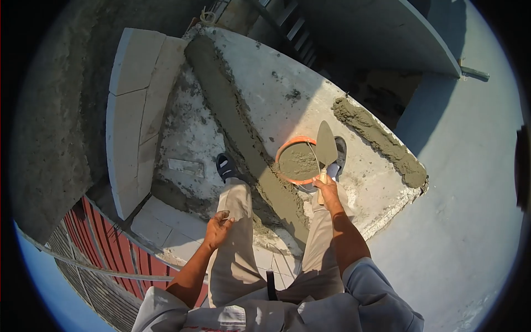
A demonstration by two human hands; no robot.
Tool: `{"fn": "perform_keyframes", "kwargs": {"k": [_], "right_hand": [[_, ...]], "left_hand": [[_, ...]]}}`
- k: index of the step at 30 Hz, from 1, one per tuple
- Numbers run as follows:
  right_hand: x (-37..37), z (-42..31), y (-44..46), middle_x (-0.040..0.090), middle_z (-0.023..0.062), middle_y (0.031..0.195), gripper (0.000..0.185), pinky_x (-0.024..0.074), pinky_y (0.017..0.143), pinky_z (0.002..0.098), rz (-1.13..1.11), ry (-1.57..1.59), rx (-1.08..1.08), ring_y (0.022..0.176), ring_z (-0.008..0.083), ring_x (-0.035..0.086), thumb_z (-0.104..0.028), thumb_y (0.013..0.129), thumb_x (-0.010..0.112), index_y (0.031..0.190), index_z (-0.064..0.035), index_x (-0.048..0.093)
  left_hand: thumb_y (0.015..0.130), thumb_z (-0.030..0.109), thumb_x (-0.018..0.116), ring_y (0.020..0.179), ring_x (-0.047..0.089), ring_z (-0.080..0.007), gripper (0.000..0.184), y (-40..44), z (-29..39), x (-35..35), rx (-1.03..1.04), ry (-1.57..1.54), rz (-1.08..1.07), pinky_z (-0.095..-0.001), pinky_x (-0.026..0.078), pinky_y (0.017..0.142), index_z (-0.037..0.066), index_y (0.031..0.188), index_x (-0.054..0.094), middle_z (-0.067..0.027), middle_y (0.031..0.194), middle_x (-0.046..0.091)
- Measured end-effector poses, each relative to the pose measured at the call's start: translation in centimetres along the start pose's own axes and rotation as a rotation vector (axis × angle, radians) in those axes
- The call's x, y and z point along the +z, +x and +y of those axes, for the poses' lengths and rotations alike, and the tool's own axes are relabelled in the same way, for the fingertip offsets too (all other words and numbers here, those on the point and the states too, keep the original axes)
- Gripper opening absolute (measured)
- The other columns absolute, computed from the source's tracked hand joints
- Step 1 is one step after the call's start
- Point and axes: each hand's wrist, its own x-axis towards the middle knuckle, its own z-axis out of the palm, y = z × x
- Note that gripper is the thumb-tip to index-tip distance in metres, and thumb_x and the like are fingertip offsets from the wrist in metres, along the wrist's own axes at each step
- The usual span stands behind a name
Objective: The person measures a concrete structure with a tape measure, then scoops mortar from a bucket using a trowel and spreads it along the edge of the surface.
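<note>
My right hand [327, 191] is wrapped round the wooden handle of a trowel [326, 145], whose pointed blade lies over the right edge of an orange-rimmed bucket [297, 160]. Grey mortar fills much of the bucket. My left hand [218, 229] hangs beside my left leg with its fingers curled; whether it holds anything small is unclear. A long, smoothed strip of mortar [232, 116] runs diagonally between my feet, left of the bucket. Along the slab's right edge lies a rougher ridge of mortar [381, 141].
A low wall of pale blocks [130, 122] curves along the left side. The concrete slab [271, 72] drops off at its upper right edge, near a dark stairwell. A red corrugated roof [110, 249] shows below left. A flat fragment [186, 167] lies left of my foot.
</note>
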Motion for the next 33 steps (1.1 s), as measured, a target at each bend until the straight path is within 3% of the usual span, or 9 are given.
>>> {"fn": "perform_keyframes", "kwargs": {"k": [2, 7, 15, 18, 22, 23, 27, 30, 33], "right_hand": [[2.5, 0.3, -2.0, 0.071, 0.0010, 0.098, 0.030, 0.0487, 0.084, 0.0313, -0.037, 0.154, -0.001, 0.090, 0.0127, 0.061, -0.023, 0.089, 0.084, 0.110, -0.0043, 0.072], [9.8, 0.1, -1.9, 0.072, 0.0019, 0.100, 0.025, 0.0493, 0.084, 0.0310, 0.073, 0.112, -0.128, 0.091, 0.0132, 0.063, -0.018, 0.092, 0.081, 0.111, -0.0048, 0.072], [12.6, -4.8, -2.1, 0.072, 0.0046, 0.100, 0.029, 0.0502, 0.080, 0.0311, 0.156, -0.031, -0.209, 0.087, 0.0154, 0.064, -0.015, 0.091, 0.079, 0.115, -0.0003, 0.072], [14.2, -6.2, -2.0, 0.075, 0.0086, 0.106, 0.033, 0.0526, 0.086, 0.0328, 0.116, -0.130, -0.181, 0.095, 0.0182, 0.068, -0.017, 0.091, 0.080, 0.117, 0.0014, 0.072], [16.3, -9.0, -3.0, 0.073, 0.0064, 0.096, 0.027, 0.0518, 0.079, 0.0350, 0.079, -0.253, -0.211, 0.086, 0.0170, 0.065, -0.019, 0.091, 0.081, 0.108, 0.0000, 0.072], [17.0, -9.7, -2.9, 0.066, 0.0015, 0.086, 0.026, 0.0474, 0.069, 0.0328, 0.075, -0.247, -0.281, 0.076, 0.0131, 0.058, -0.020, 0.090, 0.083, 0.101, -0.0016, 0.069], [18.6, -11.9, -0.7, 0.067, 0.0016, 0.087, 0.027, 0.0484, 0.069, 0.0327, 0.063, -0.407, -0.361, 0.076, 0.0127, 0.058, -0.020, 0.090, 0.083, 0.101, -0.0009, 0.069], [20.9, -10.8, 1.5, 0.072, 0.0077, 0.088, 0.032, 0.0515, 0.073, 0.0367, 0.028, -0.371, -0.381, 0.079, 0.0175, 0.064, -0.025, 0.087, 0.085, 0.100, -0.0010, 0.069], [24.4, -9.8, 2.9, 0.071, 0.0056, 0.091, 0.029, 0.0508, 0.074, 0.0354, -0.072, -0.102, -0.338, 0.081, 0.0161, 0.063, -0.025, 0.088, 0.083, 0.100, -0.0025, 0.069]], "left_hand": [[0.100, 0.023, 0.073, 0.122, 0.068, -0.0299, 0.052, 0.4, -2.6, -0.2, 0.017, -0.053, -0.009, -0.0375, 0.053, 0.105, -0.009, 0.138, 0.058, -0.0218, 0.133, 0.068], [0.101, 0.017, 0.072, 0.122, 0.067, -0.0268, 0.045, 0.3, -1.9, -0.8, 0.004, -0.223, -0.019, -0.0355, 0.051, 0.107, -0.007, 0.136, 0.060, -0.0196, 0.131, 0.069], [0.101, 0.016, 0.072, 0.108, 0.067, -0.0187, 0.038, 3.3, -3.4, -2.1, 0.007, -0.365, 0.024, -0.0316, 0.053, 0.098, -0.004, 0.132, 0.064, -0.0113, 0.119, 0.071], [0.101, 0.017, 0.072, 0.106, 0.067, -0.0168, 0.037, 6.0, -4.1, -1.3, -0.008, -0.456, -0.011, -0.0303, 0.052, 0.097, -0.003, 0.131, 0.065, -0.0091, 0.115, 0.072], [0.101, 0.018, 0.072, 0.105, 0.067, -0.0159, 0.037, 7.2, -1.4, -0.2, 0.051, -0.450, -0.021, -0.0295, 0.053, 0.096, -0.003, 0.131, 0.066, -0.0086, 0.114, 0.072], [0.101, 0.018, 0.072, 0.105, 0.067, -0.0157, 0.037, 7.4, -0.8, 0.1, 0.066, -0.457, -0.024, -0.0293, 0.053, 0.095, -0.003, 0.131, 0.066, -0.0085, 0.114, 0.072], [0.102, 0.019, 0.071, 0.105, 0.067, -0.0158, 0.038, 8.3, 1.4, 0.9, 0.081, -0.473, -0.053, -0.0284, 0.052, 0.096, -0.003, 0.132, 0.065, -0.0101, 0.115, 0.072], [0.106, 0.025, 0.066, 0.107, 0.068, -0.0185, 0.039, 11.6, 3.1, 2.4, 0.099, -0.546, -0.101, -0.0293, 0.052, 0.096, 0.000, 0.136, 0.064, -0.0103, 0.123, 0.072], [0.106, 0.044, 0.064, 0.116, 0.064, -0.0191, 0.061, 16.6, 7.6, 3.5, -0.011, -0.716, -0.139, -0.0313, 0.047, 0.096, 0.004, 0.151, 0.053, -0.0110, 0.139, 0.064]]}}
